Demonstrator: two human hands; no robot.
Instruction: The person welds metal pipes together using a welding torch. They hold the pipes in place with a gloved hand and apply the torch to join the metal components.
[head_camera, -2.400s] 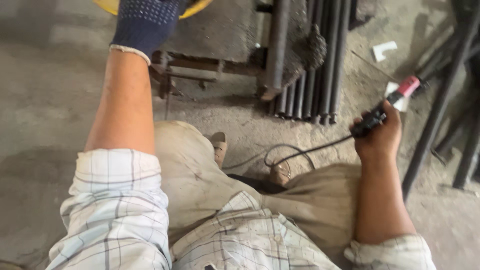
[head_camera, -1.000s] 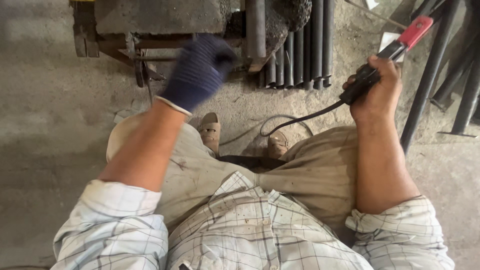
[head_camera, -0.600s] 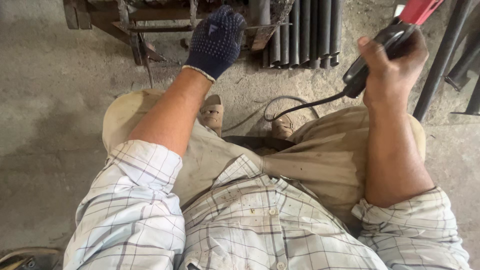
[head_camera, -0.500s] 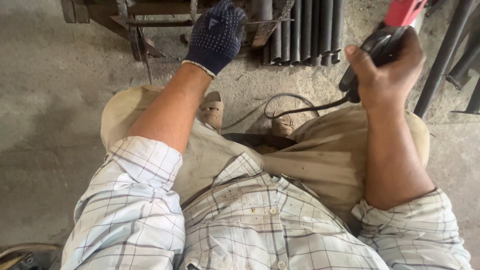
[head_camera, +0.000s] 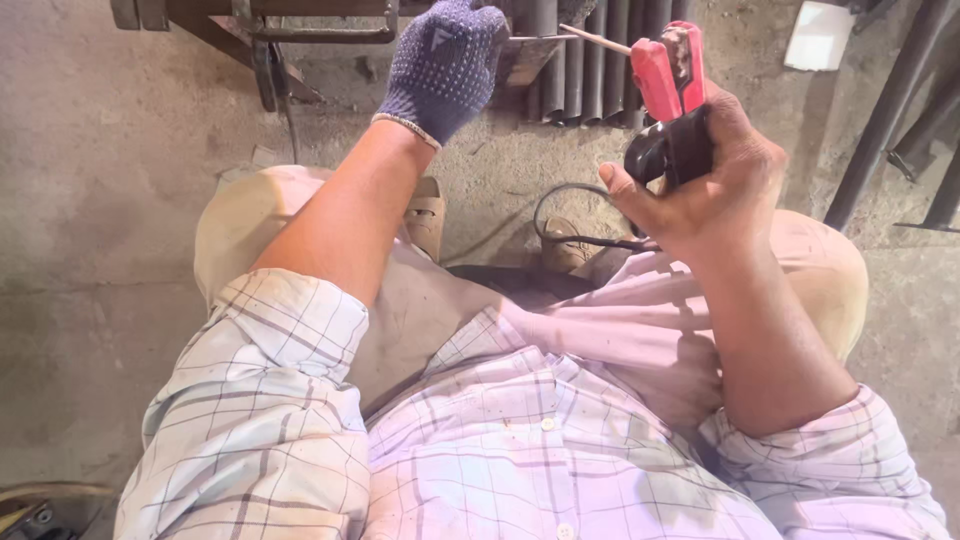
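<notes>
Up high, both hands: gloved left (head_camera: 447, 65) on rod (head_camera: 590, 38), right (head_camera: 712, 180) around electrode holder (head_camera: 668, 90).

Rough grey concrete floor (head_camera: 110, 180), dark steel bars (head_camera: 585, 70) lying ahead in daylight

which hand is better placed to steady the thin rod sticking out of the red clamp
Left, probably. The gloved left hand already sits at the free end of the thin rod, while the bare right hand is fully wrapped around the red and black holder gripping the rod's other end.
</notes>
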